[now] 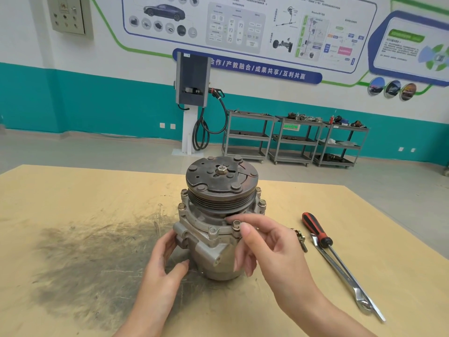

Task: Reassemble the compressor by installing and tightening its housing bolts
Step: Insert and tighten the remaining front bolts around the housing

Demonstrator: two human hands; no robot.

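Presently the compressor [213,229] stands upright on the surface [73,215], pulley face up, directly between the two hands. The left hand [161,261] cups the lower housing on its near-left side, fingers curled against the casting to steady it. The right hand [262,242] is at the flange just above its palm, thumb and forefinger pinching the head of a housing bolt [236,224]; this grip is clamped on the bolt, the remaining fingers hanging loose below. Other bolts [182,207] stand proud around the flange, beyond both hands, so seating appears incomplete. Judgement: the step in hand is finger-starting this bolt. It should be kept square to the flange and turned lightly until the thread catches freely; any early resistance suggests cross-threading and calls for backing out. The left hand should hold the body from rotating. A wrench [349,280] and a red-handled screwdriver [315,229] lie on the surface to the right of the right hand, near for final tightening, best done in a crosswise order.
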